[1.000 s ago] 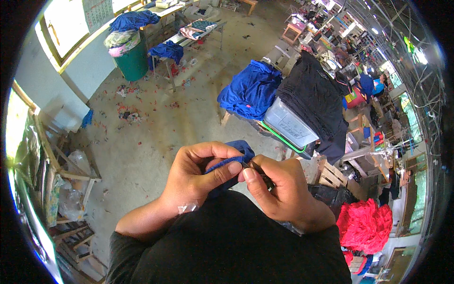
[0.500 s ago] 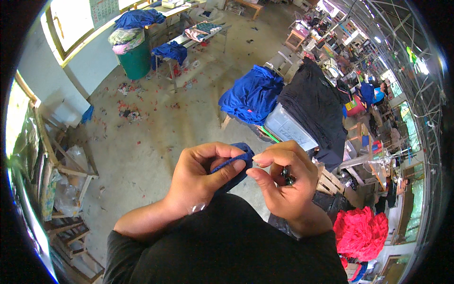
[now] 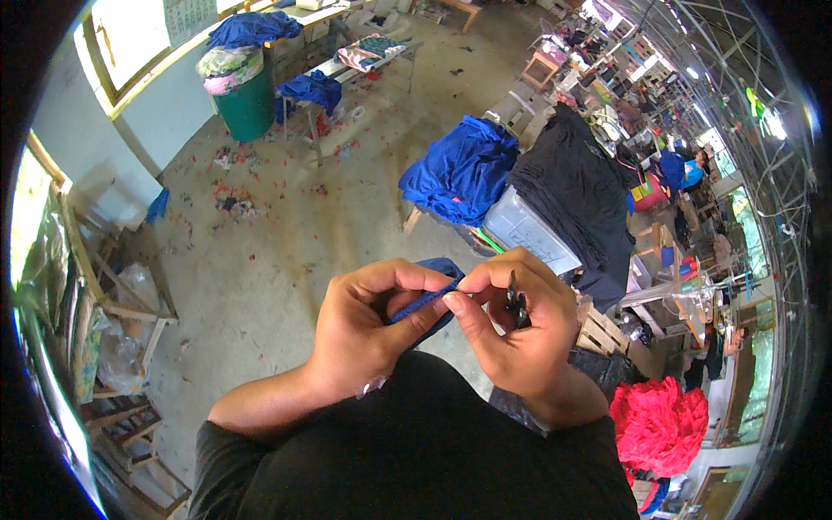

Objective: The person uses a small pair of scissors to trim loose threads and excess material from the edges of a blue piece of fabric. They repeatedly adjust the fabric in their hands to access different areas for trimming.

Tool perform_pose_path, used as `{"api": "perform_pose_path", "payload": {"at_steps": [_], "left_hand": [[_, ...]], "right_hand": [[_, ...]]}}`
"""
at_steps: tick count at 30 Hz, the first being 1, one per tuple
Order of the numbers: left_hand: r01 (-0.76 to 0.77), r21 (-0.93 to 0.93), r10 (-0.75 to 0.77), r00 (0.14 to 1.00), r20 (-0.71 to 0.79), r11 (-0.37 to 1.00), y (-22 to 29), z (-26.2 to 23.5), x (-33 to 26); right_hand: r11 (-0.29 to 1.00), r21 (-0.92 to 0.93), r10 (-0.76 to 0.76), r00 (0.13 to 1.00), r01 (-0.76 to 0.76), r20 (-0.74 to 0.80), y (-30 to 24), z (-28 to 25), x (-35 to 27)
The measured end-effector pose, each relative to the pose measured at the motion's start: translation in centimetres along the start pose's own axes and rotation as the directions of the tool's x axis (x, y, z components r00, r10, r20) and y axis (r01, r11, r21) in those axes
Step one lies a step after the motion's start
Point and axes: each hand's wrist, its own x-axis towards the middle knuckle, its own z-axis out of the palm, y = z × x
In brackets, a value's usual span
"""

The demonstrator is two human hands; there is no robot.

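Observation:
In front of my chest, my left hand [image 3: 360, 316] is closed on a folded piece of dark blue cloth [image 3: 440, 322], its thumb and forefinger pinching a seam-like edge. My right hand [image 3: 529, 325] meets it from the right. Its thumb and forefinger are pinched together at that same edge, touching the left fingertips. What lies between the right fingertips is too small to make out. Tucked in the curled fingers of the right hand is a small dark metal tool [image 3: 517, 301], which looks like thread snips; most of it is hidden.
Ahead to the right are a blue cloth pile [image 3: 464, 169], a grey plastic bin [image 3: 530, 230] and stacked black cloth [image 3: 572, 182]. Red cloth [image 3: 660, 425] is heaped at my right. A green barrel [image 3: 244, 113] and a bench [image 3: 373, 59] stand far left. Scraps litter the floor [image 3: 286, 217].
My right hand has moved slightly left, and its open thumb and forefinger have closed at the cloth's edge. The dark tool has turned within its fingers. My left hand keeps its hold.

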Motion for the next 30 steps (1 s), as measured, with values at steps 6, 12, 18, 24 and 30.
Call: {"api": "perform_pose_path", "payload": {"at_steps": [6,12,18,24,30], "left_hand": [[-0.055,0.110,0.059,0.998,-0.029,0.992,-0.1,0.0,0.2],[-0.049,0.067,0.052,0.997,-0.048,0.997,0.2,0.5,-0.3],[0.056,-0.016,-0.057,0.996,-0.065,0.998,0.7,0.4,-0.3],[0.074,-0.047,-0.077,0.995,-0.058,0.996,0.8,0.3,-0.3],[0.068,-0.020,-0.069,0.996,-0.058,0.997,1.0,0.2,-0.5]], "right_hand": [[0.995,0.081,0.062,0.998,-0.064,0.022,-0.2,0.2,0.2],[0.988,0.147,-0.045,0.998,0.039,0.040,1.0,0.2,0.4],[0.986,0.157,-0.040,0.997,0.049,-0.060,2.6,-0.3,-0.2],[0.980,0.189,-0.056,0.998,0.060,-0.025,1.4,-0.3,0.4],[0.983,0.168,-0.084,0.996,0.079,0.021,2.3,0.6,0.6]]}}
